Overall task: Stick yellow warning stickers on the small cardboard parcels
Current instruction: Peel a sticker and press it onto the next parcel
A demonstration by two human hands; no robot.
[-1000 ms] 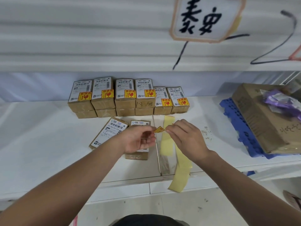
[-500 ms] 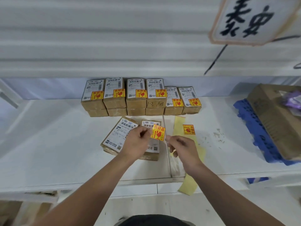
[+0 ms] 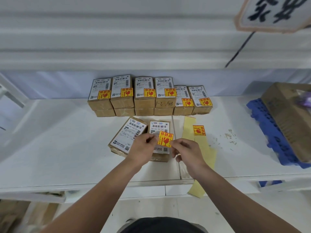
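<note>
Both hands pinch one yellow sticker (image 3: 165, 139), printed face up: left hand (image 3: 143, 148) at its left edge, right hand (image 3: 186, 152) at its lower right corner, probably to lay it flat. Just beneath lies a bare parcel (image 3: 159, 126), the likely target. Beyond the right hand, a backing strip (image 3: 189, 122) carries one spare sticker (image 3: 199, 130). Farthest off on the bench (image 3: 58, 140), a row of parcels (image 3: 144, 100) is already stickered.

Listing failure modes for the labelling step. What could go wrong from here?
1. The yellow-and-red warning sticker, pinched between the left hand and right hand, sits over the white shipping label of the small brown cardboard parcel. It may land crooked or cover the printed codes.
2. The pale yellow backing strip, carrying one spare sticker, hangs over the white shelf edge and could slide off.
</note>
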